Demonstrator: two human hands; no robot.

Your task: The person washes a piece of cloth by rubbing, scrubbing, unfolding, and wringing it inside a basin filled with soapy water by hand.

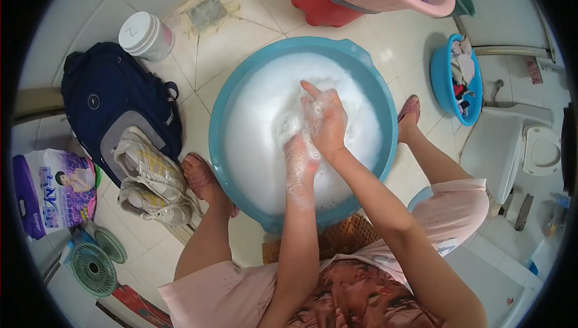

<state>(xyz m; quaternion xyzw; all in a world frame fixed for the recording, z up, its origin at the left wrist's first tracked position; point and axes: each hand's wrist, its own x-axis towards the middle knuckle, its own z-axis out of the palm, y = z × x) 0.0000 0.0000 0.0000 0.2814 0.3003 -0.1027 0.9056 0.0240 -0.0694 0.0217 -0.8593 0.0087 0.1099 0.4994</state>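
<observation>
head view: hands (313, 132) scrub in round foamy basin (241, 96).

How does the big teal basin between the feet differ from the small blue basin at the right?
The big teal basin is larger and full of white foam, with both hands in it; the small blue basin holds clothes, without foam, and no hand touches it. Both are round plastic basins on the tiled floor.

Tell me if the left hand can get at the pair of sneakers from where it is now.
Probably yes. The left hand is sunk in the foam of the teal basin, while the sneakers lie on the floor just beyond the left foot, on that same side. Only the basin rim and the left knee lie between.
</observation>
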